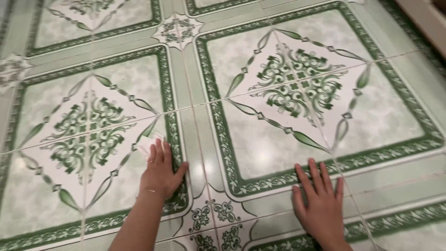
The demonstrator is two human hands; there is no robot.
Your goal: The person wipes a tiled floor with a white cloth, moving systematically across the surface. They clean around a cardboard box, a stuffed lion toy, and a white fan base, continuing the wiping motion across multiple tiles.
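Observation:
My left hand (160,174) presses flat on a small white cloth (146,145) that lies on the green-and-white patterned floor tiles (260,144). Only a corner of the cloth shows beyond my fingertips. A ring sits on one finger and a thin bracelet on the wrist. My right hand (320,202) rests flat on the tiles at the lower right, fingers spread, with nothing in it.
Glossy tiles with dark green borders and leaf ornaments fill the view. A pale raised edge, like a step or skirting (425,18), runs along the top right corner.

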